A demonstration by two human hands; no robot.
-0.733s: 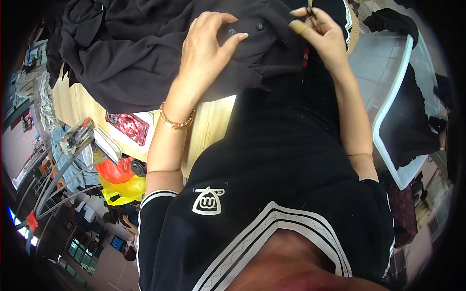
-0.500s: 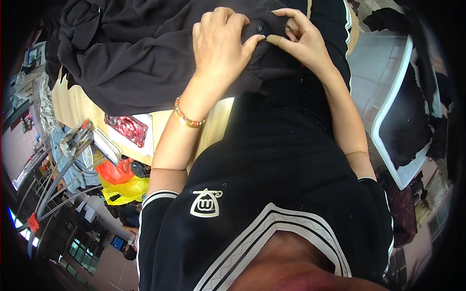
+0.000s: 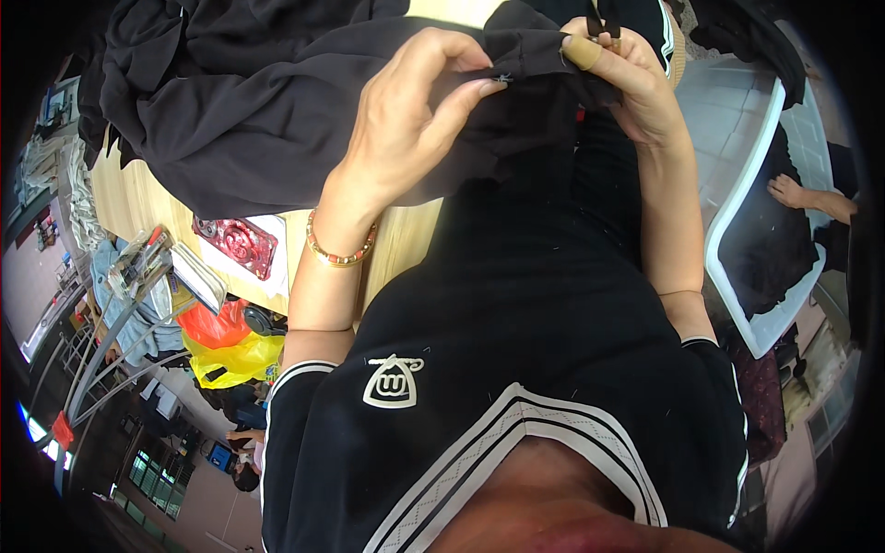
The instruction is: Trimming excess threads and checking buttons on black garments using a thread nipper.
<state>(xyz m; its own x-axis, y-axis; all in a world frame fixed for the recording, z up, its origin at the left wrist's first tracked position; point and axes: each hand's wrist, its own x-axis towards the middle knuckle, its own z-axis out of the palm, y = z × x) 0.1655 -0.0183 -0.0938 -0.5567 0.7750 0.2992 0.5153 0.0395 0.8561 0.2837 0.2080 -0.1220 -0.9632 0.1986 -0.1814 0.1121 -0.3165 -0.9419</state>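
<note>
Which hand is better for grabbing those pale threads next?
Probably the left hand: it pinches the cloth right by the pale threads, while the right hand grips the cloth farther along.

The table's (image 3: 406, 235) far edge is out of frame, your dark cloth (image 3: 267, 101) cropped with it; your right hand (image 3: 645, 92) part-hides a dark thing (image 3: 594, 13), too cropped to identify.

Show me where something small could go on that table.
Bare wood on the table shows between the dark cloth and the red phone case, in a narrow strip between the left forearm and black shirt, and beyond the cloth at the top. Cloth crowds the area around the left hand.
</note>
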